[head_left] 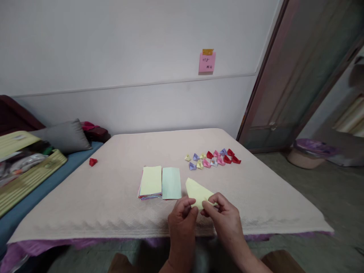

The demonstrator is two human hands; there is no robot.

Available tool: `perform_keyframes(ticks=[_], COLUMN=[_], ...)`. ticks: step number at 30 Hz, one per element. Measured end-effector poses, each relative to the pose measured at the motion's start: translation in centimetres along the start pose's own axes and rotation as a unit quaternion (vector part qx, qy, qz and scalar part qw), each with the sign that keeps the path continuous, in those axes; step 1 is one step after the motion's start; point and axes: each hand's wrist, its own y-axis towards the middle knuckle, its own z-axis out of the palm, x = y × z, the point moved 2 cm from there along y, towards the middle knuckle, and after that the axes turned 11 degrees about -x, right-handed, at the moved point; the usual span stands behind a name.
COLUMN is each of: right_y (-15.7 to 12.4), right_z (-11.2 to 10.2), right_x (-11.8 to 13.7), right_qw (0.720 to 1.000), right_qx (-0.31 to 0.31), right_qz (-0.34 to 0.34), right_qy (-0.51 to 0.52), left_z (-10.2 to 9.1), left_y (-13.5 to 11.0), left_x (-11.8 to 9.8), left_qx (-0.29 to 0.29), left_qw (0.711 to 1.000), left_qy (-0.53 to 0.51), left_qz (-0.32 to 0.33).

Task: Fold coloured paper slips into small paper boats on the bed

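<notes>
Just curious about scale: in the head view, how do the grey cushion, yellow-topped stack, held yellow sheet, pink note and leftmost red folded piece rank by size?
Grey cushion
Yellow-topped stack and held yellow sheet: too alike to rank, the sheet being partly covered
Pink note
Red folded piece

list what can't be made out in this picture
Head view: parts of the folded yellow paper, hidden by the left hand and right hand.
Head view: most of the paper stack, covered by its yellow top sheet.
Head view: the pink note's handwriting, too small and blurred.
Head view: the right forearm, cut off by the bottom edge.
</notes>
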Motion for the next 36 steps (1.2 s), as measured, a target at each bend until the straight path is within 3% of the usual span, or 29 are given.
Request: perform_keyframes(ticks=[17, 24, 29, 36], right_y=[0.2, 0.4, 0.7, 0.9], right_z=[0.1, 0.1, 0.0, 0.6], right_x=[0.6, 0.3, -0.2, -0.4], right_qw=[0.999, 0.995, 0.989, 0.996], right_qx=[-0.003, 0.000, 0.011, 0.085], right_qz=[-0.015, -0.064, -0.102, 0.005], right_qy=[-0.033, -0.077, -0.109, -0.006], left_z=[0.1, 0.1, 0.0, -0.1], left_y=[0.1, 0.7, 1.1, 1.1], left_x=[0.5, -0.4, -0.8, -0.6], left_qx=[0.002, 0.042, 0.055, 0.035], left_qw=[0.999, 0.996, 0.994, 0.999], left_qy=[-0.023, 0.046, 0.074, 0.040], left_qz=[-0.024, 0.064, 0.052, -0.002])
